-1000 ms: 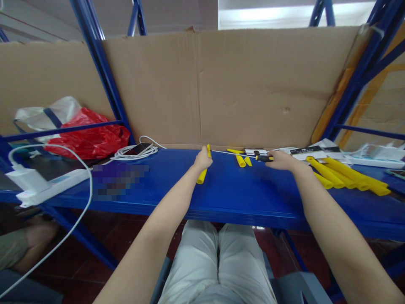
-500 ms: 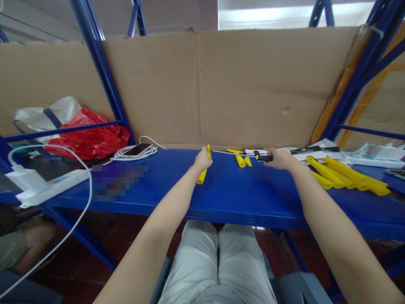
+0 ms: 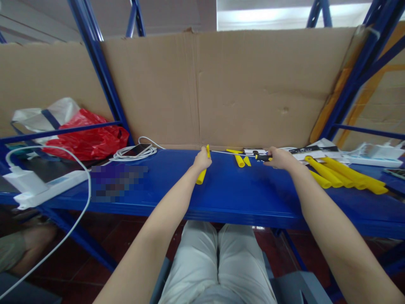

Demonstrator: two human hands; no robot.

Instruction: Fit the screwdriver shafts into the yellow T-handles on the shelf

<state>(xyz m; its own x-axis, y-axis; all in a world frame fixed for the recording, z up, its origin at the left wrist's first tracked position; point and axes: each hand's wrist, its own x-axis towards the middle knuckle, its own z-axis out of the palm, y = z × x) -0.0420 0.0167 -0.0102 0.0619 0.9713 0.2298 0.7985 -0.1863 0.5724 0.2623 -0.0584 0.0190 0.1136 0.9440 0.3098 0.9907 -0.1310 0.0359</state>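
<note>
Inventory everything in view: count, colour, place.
Tabletop: 1, blue, centre
Posts: several, blue, both sides
Cardboard: several sheets, brown, behind
Bags: 2, red and whitish, left
Phone: 1, dark, left
Charger: 1, white, left
Cables: several, white, both sides
Power strips: 2, white, both sides
Packaging: count unclear, black-white, right
Piled tubes: at least five, yellow, right
Small pieces: about three, yellow, centre
Tube: 1, yellow, left hand
Screwdriver-like tool: 1, black-yellow, right hand
Chair: 1, grey, below
Bystander's leg: 1, greenish clothing, left
Legs: 2, pale trousers, below
Hands: 2, bare, above tabletop
</note>
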